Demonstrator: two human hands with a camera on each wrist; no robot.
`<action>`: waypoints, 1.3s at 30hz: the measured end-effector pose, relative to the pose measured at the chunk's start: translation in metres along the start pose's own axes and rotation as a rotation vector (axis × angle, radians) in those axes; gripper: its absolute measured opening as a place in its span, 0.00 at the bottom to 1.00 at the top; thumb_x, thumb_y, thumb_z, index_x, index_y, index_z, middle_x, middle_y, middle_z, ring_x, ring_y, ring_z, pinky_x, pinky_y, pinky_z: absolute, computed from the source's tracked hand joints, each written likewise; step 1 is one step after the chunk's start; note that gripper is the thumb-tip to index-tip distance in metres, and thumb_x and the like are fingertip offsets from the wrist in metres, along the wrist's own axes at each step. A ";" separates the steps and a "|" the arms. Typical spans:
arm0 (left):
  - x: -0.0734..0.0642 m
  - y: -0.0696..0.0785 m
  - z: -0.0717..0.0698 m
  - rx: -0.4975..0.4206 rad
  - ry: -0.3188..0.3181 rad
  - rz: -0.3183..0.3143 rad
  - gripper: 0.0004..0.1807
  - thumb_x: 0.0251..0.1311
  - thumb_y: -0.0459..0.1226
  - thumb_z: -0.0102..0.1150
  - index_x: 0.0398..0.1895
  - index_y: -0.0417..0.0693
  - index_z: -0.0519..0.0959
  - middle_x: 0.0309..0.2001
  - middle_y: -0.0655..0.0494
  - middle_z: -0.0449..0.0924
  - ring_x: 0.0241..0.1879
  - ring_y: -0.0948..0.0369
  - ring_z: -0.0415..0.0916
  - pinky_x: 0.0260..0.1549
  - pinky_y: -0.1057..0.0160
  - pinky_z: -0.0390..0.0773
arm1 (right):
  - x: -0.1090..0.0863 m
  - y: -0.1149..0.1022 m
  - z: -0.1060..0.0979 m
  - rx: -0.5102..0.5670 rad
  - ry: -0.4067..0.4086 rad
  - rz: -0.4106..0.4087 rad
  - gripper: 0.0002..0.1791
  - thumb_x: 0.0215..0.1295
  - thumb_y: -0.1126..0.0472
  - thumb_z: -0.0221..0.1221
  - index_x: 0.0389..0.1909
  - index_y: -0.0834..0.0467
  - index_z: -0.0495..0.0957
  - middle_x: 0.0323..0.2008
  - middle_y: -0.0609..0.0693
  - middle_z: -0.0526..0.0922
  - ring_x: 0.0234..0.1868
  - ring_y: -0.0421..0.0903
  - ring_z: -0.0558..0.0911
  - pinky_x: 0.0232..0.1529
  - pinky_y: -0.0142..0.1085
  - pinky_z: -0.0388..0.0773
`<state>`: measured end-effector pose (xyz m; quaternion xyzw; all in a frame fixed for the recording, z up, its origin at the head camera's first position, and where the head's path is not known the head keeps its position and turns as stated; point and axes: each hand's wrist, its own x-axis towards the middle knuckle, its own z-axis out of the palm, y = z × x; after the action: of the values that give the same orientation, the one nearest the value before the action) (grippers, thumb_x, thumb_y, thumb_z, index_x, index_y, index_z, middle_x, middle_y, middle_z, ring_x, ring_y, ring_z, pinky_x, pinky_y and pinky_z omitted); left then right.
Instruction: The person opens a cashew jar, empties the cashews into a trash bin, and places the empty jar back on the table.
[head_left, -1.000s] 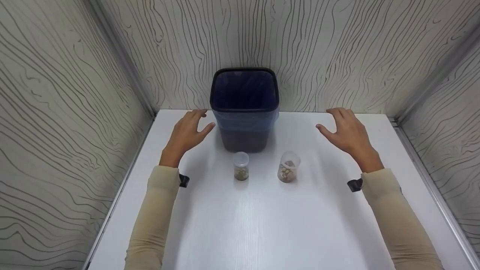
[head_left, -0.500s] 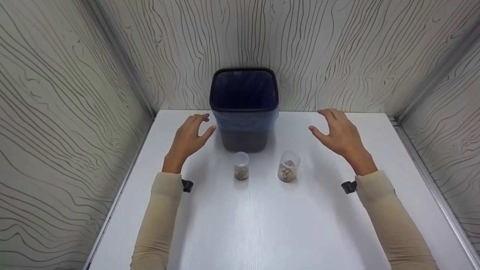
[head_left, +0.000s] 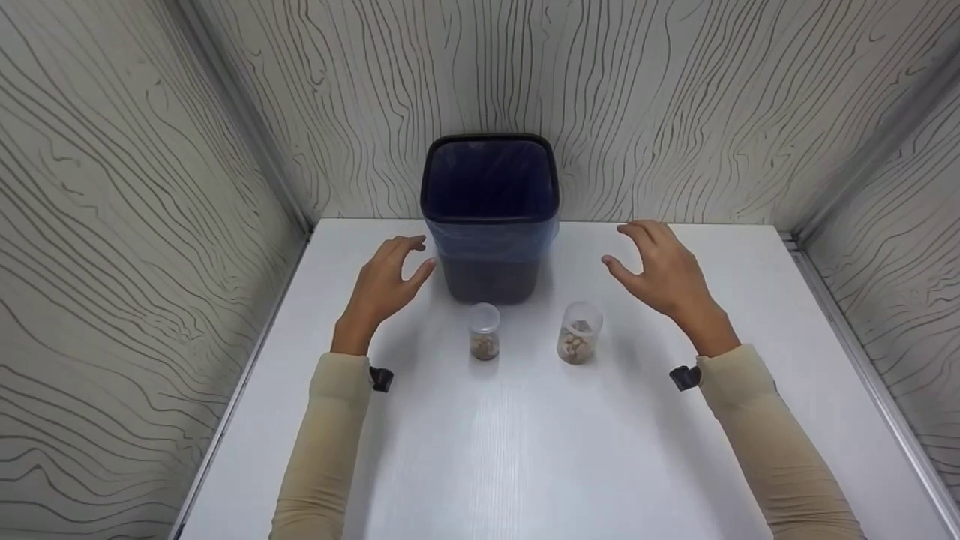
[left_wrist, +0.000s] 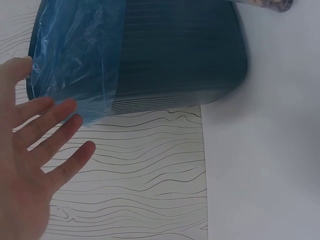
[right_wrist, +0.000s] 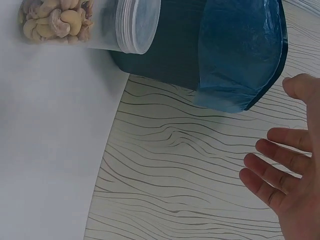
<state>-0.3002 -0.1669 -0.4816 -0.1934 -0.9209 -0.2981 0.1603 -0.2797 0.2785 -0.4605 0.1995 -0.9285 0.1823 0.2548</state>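
Note:
Both bare hands are raised over the table with relaxed, spread fingers and hold nothing. The left hand is beside the left side of a dark bin lined with a blue plastic bag. To the right of the bin, the right hand is behind and to the right of a wider clear jar. Cashews partly fill this jar, whose lidded top shows in the right wrist view. A smaller clear jar with a whitish lid and brownish pieces inside stands upright in front of the bin.
The white table meets a wood-grain patterned wall behind the bin. Similar panels rise at left and right, with metal rails along the table's sides.
The right hand has moved left, toward the wider jar. The left hand has shifted slightly right and nearer the person. The jars and bin stand in place.

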 end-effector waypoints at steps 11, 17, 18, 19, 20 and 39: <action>-0.006 0.001 0.007 -0.032 -0.001 -0.014 0.26 0.77 0.49 0.60 0.70 0.45 0.77 0.61 0.49 0.84 0.66 0.51 0.79 0.67 0.48 0.77 | 0.002 -0.019 0.007 0.046 -0.014 -0.013 0.29 0.70 0.49 0.69 0.64 0.62 0.79 0.58 0.59 0.83 0.59 0.60 0.82 0.53 0.55 0.83; -0.011 0.000 0.013 -0.051 -0.013 -0.030 0.26 0.77 0.48 0.59 0.70 0.46 0.77 0.62 0.50 0.83 0.67 0.52 0.78 0.68 0.48 0.76 | 0.002 -0.025 0.012 0.063 -0.030 -0.011 0.29 0.70 0.48 0.69 0.64 0.62 0.79 0.59 0.58 0.84 0.56 0.58 0.83 0.52 0.53 0.83; -0.011 0.000 0.014 -0.055 -0.016 -0.032 0.26 0.77 0.48 0.59 0.71 0.46 0.76 0.62 0.50 0.83 0.67 0.52 0.78 0.68 0.48 0.76 | 0.001 -0.026 0.012 0.069 -0.032 -0.010 0.29 0.70 0.48 0.69 0.64 0.62 0.79 0.58 0.58 0.84 0.55 0.58 0.83 0.52 0.53 0.83; -0.012 0.000 0.015 -0.059 -0.018 -0.033 0.26 0.77 0.48 0.59 0.71 0.46 0.76 0.62 0.50 0.83 0.67 0.52 0.78 0.68 0.48 0.76 | 0.001 -0.027 0.013 0.075 -0.032 -0.010 0.29 0.70 0.48 0.69 0.64 0.62 0.79 0.58 0.58 0.84 0.55 0.58 0.83 0.52 0.53 0.83; -0.012 -0.001 0.016 -0.062 -0.020 -0.035 0.26 0.77 0.48 0.59 0.71 0.46 0.76 0.62 0.50 0.83 0.67 0.52 0.78 0.68 0.48 0.76 | 0.001 -0.028 0.013 0.080 -0.032 -0.009 0.29 0.70 0.49 0.69 0.64 0.62 0.79 0.58 0.58 0.84 0.54 0.58 0.83 0.51 0.53 0.83; -0.024 0.000 0.033 -0.171 -0.042 -0.078 0.27 0.77 0.48 0.60 0.72 0.46 0.76 0.63 0.51 0.83 0.67 0.53 0.78 0.65 0.51 0.80 | 0.003 -0.048 0.027 0.129 -0.024 -0.045 0.26 0.70 0.50 0.69 0.62 0.61 0.80 0.57 0.57 0.84 0.52 0.56 0.85 0.50 0.51 0.85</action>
<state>-0.2849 -0.1528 -0.5171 -0.1765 -0.9020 -0.3776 0.1122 -0.2706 0.2243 -0.4694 0.2383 -0.9131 0.2336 0.2341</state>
